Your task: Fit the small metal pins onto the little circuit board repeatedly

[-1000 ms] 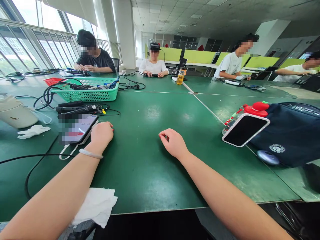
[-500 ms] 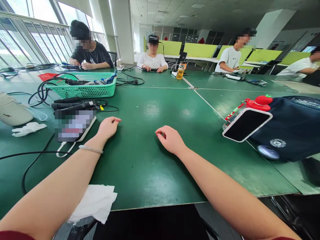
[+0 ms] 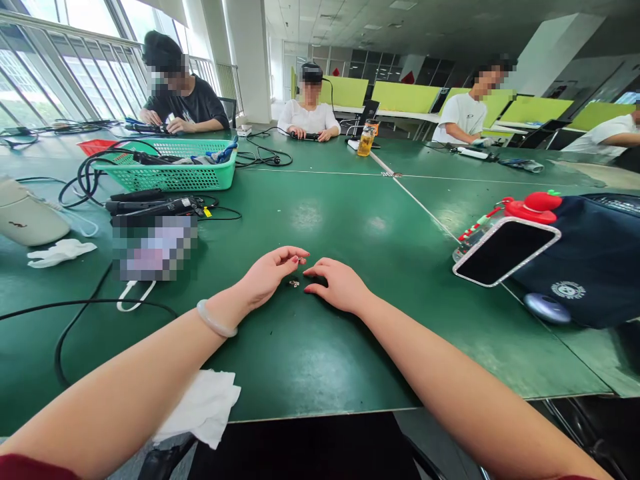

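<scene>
A tiny metal piece lies on the green table, between my two hands. My left hand, with a pale bangle on the wrist, rests just left of it. Its fingers are loosely stretched towards the piece and hold nothing. My right hand lies palm down just right of the piece. Its fingers are slightly bent, their tips are on the table, and it holds nothing that I can see.
A phone on a white power bank lies to the left, with cables, black tools and a green basket behind it. To the right are a second phone, a red-capped bottle and a dark bag. White tissue lies at the near edge. Several people sit at the far side.
My left hand moved from beside the phone rightwards to the table's middle. Both hands now nearly meet, and a tiny metal piece shows on the table between them.
</scene>
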A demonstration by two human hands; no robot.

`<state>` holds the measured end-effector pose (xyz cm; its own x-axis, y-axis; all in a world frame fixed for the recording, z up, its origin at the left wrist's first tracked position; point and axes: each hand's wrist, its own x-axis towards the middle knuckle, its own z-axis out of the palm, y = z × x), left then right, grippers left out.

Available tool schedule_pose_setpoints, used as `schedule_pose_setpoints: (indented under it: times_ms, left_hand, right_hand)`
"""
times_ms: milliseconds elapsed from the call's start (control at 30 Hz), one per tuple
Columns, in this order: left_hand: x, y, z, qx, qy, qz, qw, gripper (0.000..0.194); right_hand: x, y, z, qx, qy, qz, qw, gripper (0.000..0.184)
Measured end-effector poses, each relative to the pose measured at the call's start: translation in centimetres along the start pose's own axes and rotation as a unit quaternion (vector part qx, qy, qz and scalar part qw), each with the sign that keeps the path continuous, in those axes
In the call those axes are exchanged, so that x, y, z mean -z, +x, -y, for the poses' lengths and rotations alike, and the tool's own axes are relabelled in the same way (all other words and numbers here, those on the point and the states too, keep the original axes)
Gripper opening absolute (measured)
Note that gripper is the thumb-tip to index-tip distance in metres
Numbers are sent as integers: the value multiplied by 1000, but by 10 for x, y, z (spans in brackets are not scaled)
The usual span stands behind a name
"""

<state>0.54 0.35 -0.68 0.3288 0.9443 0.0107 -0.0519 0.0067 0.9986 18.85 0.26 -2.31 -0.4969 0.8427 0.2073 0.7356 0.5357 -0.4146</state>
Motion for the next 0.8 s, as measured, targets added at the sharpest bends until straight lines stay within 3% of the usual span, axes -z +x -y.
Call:
schedule_pose_setpoints:
  times_ms: [200,300,400,533,700,800]
  left_hand:
    - [4,-2,0,24,-126,49,990,26]
    - [4,-1,-1,-5,-125,28,992,29]
    - [8,4,0,-40,-39,-25,998,30]
    - [13,10,4,-57,142,-64,986,27]
    - [17,9,2,-55,347,-52,935,26]
    - [14,6,-4,-68,415,-46,906,25]
  right_hand:
    - [-3,2,4,28,-19,-3,999,35]
    - [-6,3,6,30,-9,-19,999,38]
    - [-8,4,9,51,-4,-39,998,38]
    - [-8,4,16,111,-30,-26,993,23]
    - [-6,4,13,84,-27,-22,996,16]
    - [-5,2,8,71,-18,-32,997,15]
